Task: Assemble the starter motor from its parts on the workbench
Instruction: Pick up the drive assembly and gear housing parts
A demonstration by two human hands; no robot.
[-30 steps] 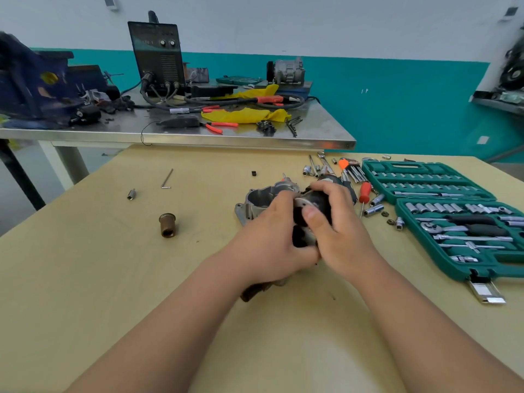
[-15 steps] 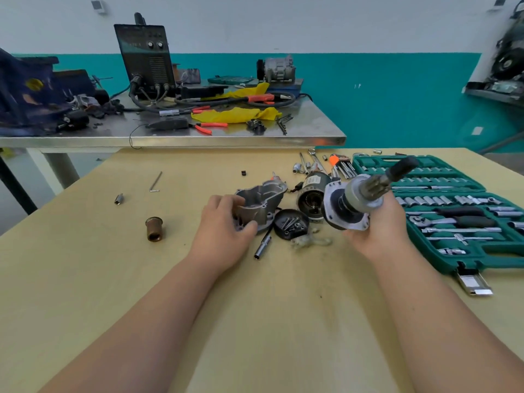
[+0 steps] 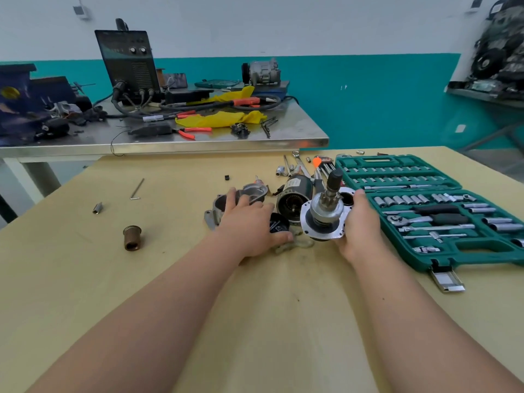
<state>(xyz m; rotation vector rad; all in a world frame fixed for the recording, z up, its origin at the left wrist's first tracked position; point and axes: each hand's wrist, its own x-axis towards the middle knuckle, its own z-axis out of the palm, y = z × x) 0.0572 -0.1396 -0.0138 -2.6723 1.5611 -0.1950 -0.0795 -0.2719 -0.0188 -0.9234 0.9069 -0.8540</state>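
Clearly the build is sitting at an early stage, with nothing joined to anything yet on the workbench (image 3: 85, 279). Over on the left, a brass sleeve (image 3: 131, 237) and a bent hex key (image 3: 137, 189) are lying well apart from the rest, untouched. Moving toward the middle, the left hand (image 3: 249, 222) is resting on the grey metal housing (image 3: 251, 191), which is sitting on the bench. Its fingers are reaching out fairly straight across the casting rather than clasping it. Just beside its thumb a black cap (image 3: 279, 224) is lying open side up, and behind that the motor body (image 3: 293, 194) is lying on its side with its open end showing.

Right of these, the right hand (image 3: 360, 222) is holding the gear shaft (image 3: 324, 214) up off the bench, fingers curling round the edge of its round flange and the shaft pointing upward. The socket set (image 3: 425, 208) is lying open at the far right.

To my eye the shaft, the housing, the motor body and the cap are all waiting to be fitted and bolted.
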